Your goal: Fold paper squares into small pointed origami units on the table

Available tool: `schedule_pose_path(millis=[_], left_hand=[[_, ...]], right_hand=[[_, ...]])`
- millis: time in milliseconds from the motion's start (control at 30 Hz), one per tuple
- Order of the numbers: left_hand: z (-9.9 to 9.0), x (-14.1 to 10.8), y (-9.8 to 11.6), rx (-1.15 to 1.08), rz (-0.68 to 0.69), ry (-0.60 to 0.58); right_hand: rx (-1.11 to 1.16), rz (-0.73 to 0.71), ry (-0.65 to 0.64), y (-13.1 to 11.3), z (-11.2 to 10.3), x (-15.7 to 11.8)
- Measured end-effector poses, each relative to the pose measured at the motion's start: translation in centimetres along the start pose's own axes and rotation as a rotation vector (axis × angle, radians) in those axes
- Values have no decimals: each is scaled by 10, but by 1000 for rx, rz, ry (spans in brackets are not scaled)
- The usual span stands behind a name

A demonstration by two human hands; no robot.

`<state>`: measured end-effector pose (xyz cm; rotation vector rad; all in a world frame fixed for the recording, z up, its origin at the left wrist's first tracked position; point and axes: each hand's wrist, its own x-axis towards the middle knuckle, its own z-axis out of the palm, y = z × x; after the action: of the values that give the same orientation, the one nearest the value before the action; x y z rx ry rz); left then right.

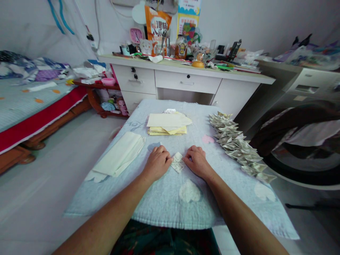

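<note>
A small folded paper square [177,163], patterned pale and set like a diamond, lies on the light blue cloth between my hands. My left hand [158,161] grips its left corner with curled fingers. On the opposite corner, my right hand [197,160] is closed in the same way. Behind them rests a stack of yellowish paper sheets [167,128] with a cream sheet on top. Left of my left hand is a folded bundle of pale paper [120,154]. Several folded paper pieces with pointed ends [235,147] stand in a long row to the right.
The cloth-covered table [164,209] has its near edge at my lap. A white desk [188,79] full of jars, bags and papers stands behind it. On the right is a front-loading washing machine [305,88]; a bed [39,99] is at the left.
</note>
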<state>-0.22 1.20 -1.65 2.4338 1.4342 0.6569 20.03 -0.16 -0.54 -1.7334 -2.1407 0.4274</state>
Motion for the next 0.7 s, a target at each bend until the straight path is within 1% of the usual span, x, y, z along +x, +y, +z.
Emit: schedule_pose_path(millis=[300, 700], left_hand=[[1, 1, 5, 60, -51, 7], [0, 3, 9, 102, -35, 1]], right_hand=[[3, 26, 8, -3, -1, 0], [-38, 34, 33, 1, 6, 2]])
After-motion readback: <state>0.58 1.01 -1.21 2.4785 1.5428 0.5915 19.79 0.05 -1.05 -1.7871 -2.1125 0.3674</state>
